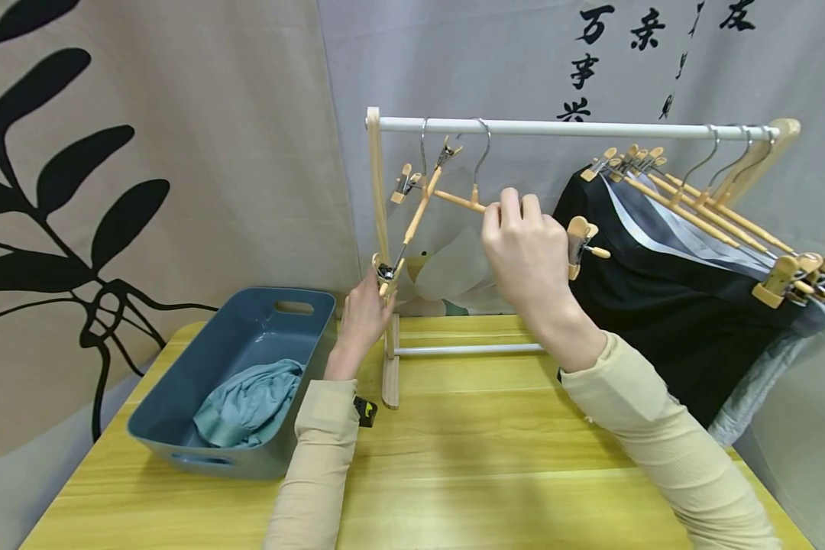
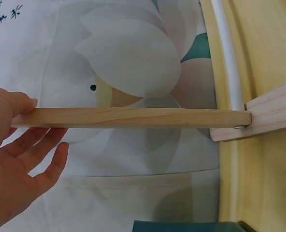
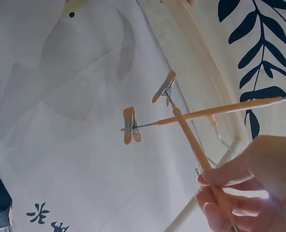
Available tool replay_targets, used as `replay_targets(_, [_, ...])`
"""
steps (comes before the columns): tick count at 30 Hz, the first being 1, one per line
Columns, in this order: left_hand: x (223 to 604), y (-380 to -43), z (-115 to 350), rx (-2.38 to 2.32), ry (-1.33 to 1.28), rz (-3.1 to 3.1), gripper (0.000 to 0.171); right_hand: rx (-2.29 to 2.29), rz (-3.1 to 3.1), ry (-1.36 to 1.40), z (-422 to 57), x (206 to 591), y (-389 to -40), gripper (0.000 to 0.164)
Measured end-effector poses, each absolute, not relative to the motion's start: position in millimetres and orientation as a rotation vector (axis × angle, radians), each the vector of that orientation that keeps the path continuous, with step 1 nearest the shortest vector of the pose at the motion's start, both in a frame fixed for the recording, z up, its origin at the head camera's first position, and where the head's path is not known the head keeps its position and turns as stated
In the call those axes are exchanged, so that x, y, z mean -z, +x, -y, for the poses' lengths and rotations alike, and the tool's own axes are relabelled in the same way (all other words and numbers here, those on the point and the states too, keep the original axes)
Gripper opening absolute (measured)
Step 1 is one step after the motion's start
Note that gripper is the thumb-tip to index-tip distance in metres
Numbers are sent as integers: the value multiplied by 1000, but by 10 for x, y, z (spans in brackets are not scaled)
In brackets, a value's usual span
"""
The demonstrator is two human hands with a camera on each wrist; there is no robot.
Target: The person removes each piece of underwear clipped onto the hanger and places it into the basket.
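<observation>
My right hand [image 1: 529, 248] pinches the bar of a wooden clip hanger [image 1: 457, 200], whose hook is over the white rail [image 1: 591, 130]. In the right wrist view, thumb and fingers close around that bar [image 3: 193, 140]. A second clip hanger [image 1: 421, 214] hangs at the rail's left end, turned end-on. Low on the rack's left side, my left hand [image 1: 363, 321] holds the wooden post [image 2: 133, 117], thumb on one side and fingers on the other. One clip [image 1: 387, 273] of the second hanger appears just above this hand in the head view. Both hangers carry no cloth.
Black trousers [image 1: 632, 283] and other garments hang from several clip hangers at the rail's right end. A blue basket [image 1: 247, 305] on the left holds a crumpled teal cloth [image 1: 250, 405]. The rack stands on a wooden table [image 1: 454, 458], close to a printed curtain [image 1: 247, 153].
</observation>
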State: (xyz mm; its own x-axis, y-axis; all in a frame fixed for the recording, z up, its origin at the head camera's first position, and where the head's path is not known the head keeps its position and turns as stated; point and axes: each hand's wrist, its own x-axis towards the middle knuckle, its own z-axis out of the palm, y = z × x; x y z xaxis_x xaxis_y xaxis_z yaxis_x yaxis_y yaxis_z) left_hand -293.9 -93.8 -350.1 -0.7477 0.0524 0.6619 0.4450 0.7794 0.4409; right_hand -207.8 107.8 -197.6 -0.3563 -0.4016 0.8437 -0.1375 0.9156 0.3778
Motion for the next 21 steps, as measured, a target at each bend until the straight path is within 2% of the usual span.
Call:
replay_targets(5, [3516, -2957, 941, 780, -394, 2289, 33, 301, 1908, 408, -990, 1984, -2099, 23])
replay_targets(21, [3503, -2953, 951, 805, -390, 2356, 45, 341, 1847, 495, -770, 2011, -2150, 22])
